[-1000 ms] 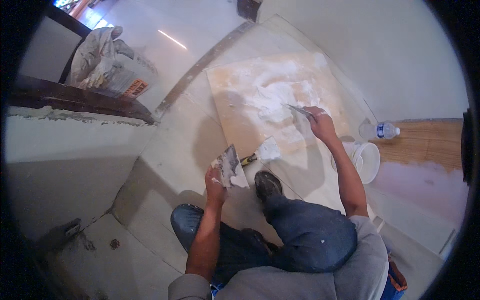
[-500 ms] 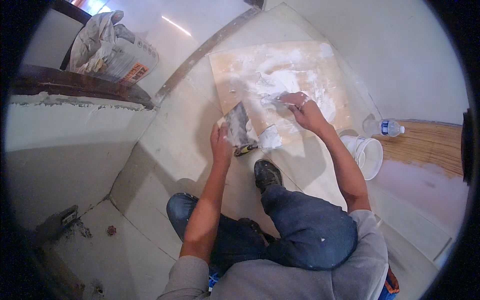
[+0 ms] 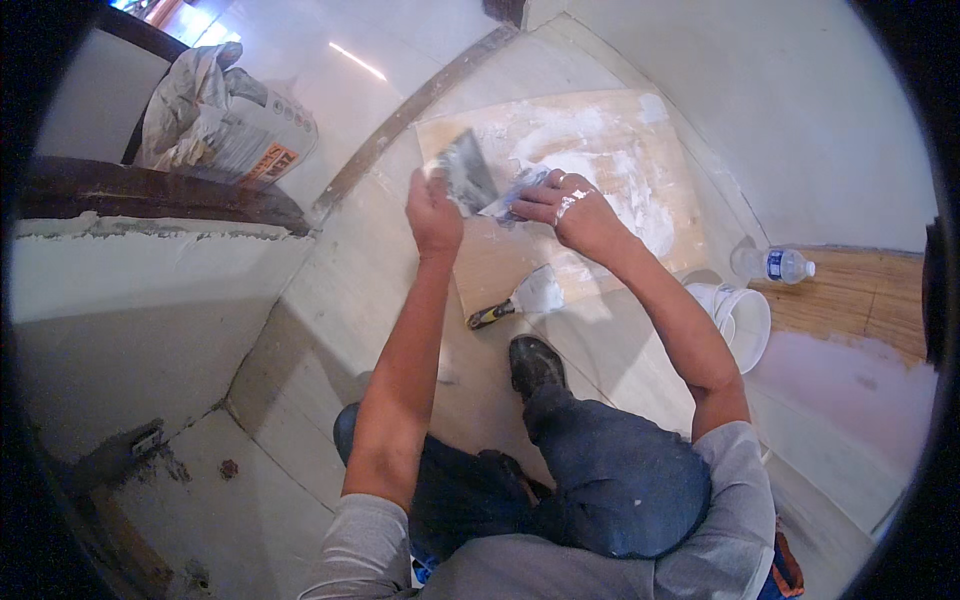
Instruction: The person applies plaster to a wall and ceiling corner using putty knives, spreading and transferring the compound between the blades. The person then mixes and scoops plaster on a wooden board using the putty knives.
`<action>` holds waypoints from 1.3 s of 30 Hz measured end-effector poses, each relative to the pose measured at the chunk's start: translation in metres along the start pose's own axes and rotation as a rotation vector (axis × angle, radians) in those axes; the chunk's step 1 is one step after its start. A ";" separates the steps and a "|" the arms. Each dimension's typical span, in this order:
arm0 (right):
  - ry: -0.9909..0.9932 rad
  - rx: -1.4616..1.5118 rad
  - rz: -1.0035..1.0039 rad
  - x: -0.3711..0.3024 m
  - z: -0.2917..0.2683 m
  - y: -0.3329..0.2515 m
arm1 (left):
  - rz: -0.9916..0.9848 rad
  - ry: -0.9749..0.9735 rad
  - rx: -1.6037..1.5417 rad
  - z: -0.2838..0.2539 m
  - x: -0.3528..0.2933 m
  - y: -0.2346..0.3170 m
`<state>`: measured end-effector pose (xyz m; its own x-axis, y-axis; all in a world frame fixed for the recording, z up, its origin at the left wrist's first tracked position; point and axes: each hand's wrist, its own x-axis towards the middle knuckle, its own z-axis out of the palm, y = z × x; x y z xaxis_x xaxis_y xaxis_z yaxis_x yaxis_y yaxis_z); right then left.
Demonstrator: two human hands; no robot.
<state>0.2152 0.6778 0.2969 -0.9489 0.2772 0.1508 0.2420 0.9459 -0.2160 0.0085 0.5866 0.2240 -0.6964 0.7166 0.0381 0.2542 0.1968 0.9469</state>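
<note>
My left hand (image 3: 434, 218) is closed around a wide flat metal plastering blade (image 3: 467, 170), tilted up over the board and blurred by motion. In my right hand (image 3: 584, 218), its knuckles smeared with white paste, is a putty knife (image 3: 516, 194) whose blade meets or nearly meets the lower edge of the wide one. Under both hands lies a thin wooden board (image 3: 480, 265), spread with white plaster paste (image 3: 628, 190). Another putty knife (image 3: 539, 291) with a yellow and black handle rests on the board's near edge, its blade coated white.
Right of the board stand a white bucket (image 3: 747, 330) and a clear plastic bottle (image 3: 786, 266) lying on its side. An open paper sack (image 3: 235, 125) sits beyond the low wall (image 3: 150, 270) at left. My shoe (image 3: 536, 362) is close to the board.
My left hand and the wide blade have moved up and away from the resting putty knife, now fully visible. My right hand has drawn its putty knife left from the paste to the wide blade.
</note>
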 end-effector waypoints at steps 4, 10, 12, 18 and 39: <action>-0.106 -0.076 0.127 -0.029 0.021 0.041 | -0.113 0.349 -0.559 -0.033 0.014 -0.010; 0.024 -0.059 0.408 -0.015 0.047 0.081 | -0.273 0.340 -0.246 -0.134 -0.094 -0.032; -0.017 -0.071 0.493 0.002 0.059 0.097 | -0.311 0.129 0.077 -0.171 -0.138 -0.017; -0.054 -0.233 0.769 0.057 0.087 0.137 | -0.529 0.310 -0.398 -0.213 -0.223 -0.007; -0.393 -0.215 -0.296 0.040 0.127 0.071 | -0.559 0.191 -0.238 -0.224 -0.231 -0.038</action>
<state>0.1687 0.7344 0.1651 -0.9772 -0.0514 -0.2062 -0.0504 0.9987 -0.0101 0.0093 0.2639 0.2511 -0.7939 0.4125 -0.4467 -0.3226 0.3369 0.8845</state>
